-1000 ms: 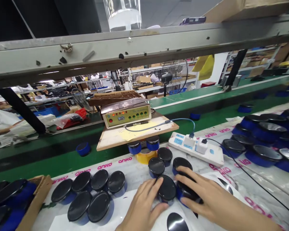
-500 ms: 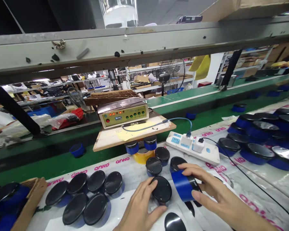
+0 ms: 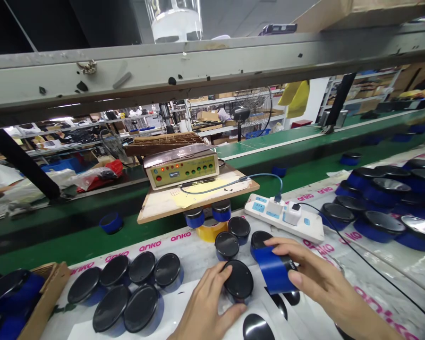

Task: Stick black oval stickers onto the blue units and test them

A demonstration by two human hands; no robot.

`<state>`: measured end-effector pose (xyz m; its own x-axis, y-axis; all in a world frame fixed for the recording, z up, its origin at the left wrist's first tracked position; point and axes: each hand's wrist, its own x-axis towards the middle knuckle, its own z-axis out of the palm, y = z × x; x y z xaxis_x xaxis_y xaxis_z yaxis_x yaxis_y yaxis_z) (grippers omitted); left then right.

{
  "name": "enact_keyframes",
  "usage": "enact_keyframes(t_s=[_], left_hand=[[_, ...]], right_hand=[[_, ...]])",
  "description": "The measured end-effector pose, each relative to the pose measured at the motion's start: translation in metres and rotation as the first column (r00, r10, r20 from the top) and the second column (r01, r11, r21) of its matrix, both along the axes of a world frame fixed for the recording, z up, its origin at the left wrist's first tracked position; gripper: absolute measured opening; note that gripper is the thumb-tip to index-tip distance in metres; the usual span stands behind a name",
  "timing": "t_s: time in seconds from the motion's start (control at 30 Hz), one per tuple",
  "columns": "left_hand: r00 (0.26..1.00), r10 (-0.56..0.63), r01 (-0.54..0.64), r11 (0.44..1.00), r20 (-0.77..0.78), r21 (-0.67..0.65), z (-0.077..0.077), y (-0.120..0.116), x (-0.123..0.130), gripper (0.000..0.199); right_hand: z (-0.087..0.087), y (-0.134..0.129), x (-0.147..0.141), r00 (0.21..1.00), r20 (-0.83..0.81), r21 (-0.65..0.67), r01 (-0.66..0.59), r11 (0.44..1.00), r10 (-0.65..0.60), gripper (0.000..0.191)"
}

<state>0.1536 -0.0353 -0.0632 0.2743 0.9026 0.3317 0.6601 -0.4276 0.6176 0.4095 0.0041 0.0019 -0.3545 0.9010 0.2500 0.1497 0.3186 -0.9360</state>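
My right hand (image 3: 315,274) grips a blue round case with a black end (image 3: 274,271), thumb on one side and fingers on the other, tilted onto its side above the table. My left hand (image 3: 207,300) curls round another round case with a glossy black top (image 3: 238,282), which stands on the table; its fingertips lie on the rim. Just behind these stand a few more black-topped cases (image 3: 227,245). Flat black discs (image 3: 258,327) lie in front, partly under the held case.
Several black-topped cases (image 3: 141,309) stand at left beside a carton (image 3: 46,302). A white power strip (image 3: 283,218) with cables lies behind my right hand. A control box (image 3: 182,170) rests on a board near the green conveyor (image 3: 156,231). More cases crowd the right.
My right hand has turned the blue case slightly and shifted it a little to the right. On the conveyor, a blue case has moved slightly left. My left hand stays put.
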Motion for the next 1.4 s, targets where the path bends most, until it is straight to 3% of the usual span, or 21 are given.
enact_keyframes(t_s=[0.2, 0.43, 0.6, 0.73, 0.9, 0.97, 1.07, 1.13, 1.2, 1.27, 1.4], left_hand=[[0.995, -0.036, 0.04, 0.998, -0.092, 0.041, 0.004, 0.002, -0.003, 0.06], [0.992, -0.045, 0.052, 0.997, -0.118, 0.049, 0.006, 0.003, -0.003, 0.061], [0.993, -0.027, 0.028, 1.0, -0.113, 0.01, 0.01, 0.002, 0.0, 0.063], [0.995, -0.008, 0.003, 0.999, -0.102, -0.049, 0.015, 0.002, 0.003, 0.063], [0.994, -0.026, 0.023, 0.999, -0.109, -0.031, 0.016, 0.002, 0.003, 0.064], [0.993, -0.016, 0.02, 0.999, -0.115, 0.031, 0.015, 0.002, 0.003, 0.067], [0.989, 0.012, 0.022, 0.973, -0.147, 0.228, 0.013, 0.0, 0.001, 0.076], [0.979, 0.006, 0.079, 0.91, -0.202, 0.408, 0.011, -0.002, 0.001, 0.078], [0.966, 0.008, 0.139, 0.828, -0.259, 0.543, 0.01, -0.003, 0.0, 0.066], [0.963, 0.032, 0.143, 0.78, -0.267, 0.61, 0.009, -0.004, -0.001, 0.051], [0.987, 0.078, 0.034, 0.755, -0.142, 0.654, 0.009, -0.004, 0.004, 0.045]], right_hand=[[0.0, -0.002, -0.001, 1.0, 0.016, -0.003, 0.001, 1.0, -0.001, 0.024], [0.002, -0.01, -0.013, 0.997, -0.072, -0.172, -0.048, 0.984, 0.036, 0.028], [-0.005, -0.011, -0.011, 0.992, -0.114, -0.183, -0.072, 0.98, 0.052, 0.021], [-0.009, -0.005, -0.011, 0.937, -0.336, -0.251, -0.187, 0.95, 0.096, 0.022], [-0.008, -0.001, -0.012, 0.794, -0.603, -0.444, -0.257, 0.858, -0.073, 0.028], [-0.007, -0.002, -0.011, 0.782, -0.612, -0.484, -0.255, 0.837, -0.117, 0.028], [-0.011, -0.003, -0.013, 0.813, -0.578, -0.474, -0.255, 0.843, -0.079, 0.028], [-0.017, -0.004, -0.019, 0.846, -0.533, -0.456, -0.266, 0.849, -0.021, 0.031], [-0.025, -0.004, -0.028, 0.893, -0.447, -0.442, -0.267, 0.856, 0.047, 0.041], [-0.032, -0.005, -0.038, 0.944, -0.313, -0.403, -0.234, 0.885, 0.107, 0.047], [-0.033, -0.011, -0.049, 0.972, -0.184, -0.333, -0.201, 0.921, 0.145, 0.043]])
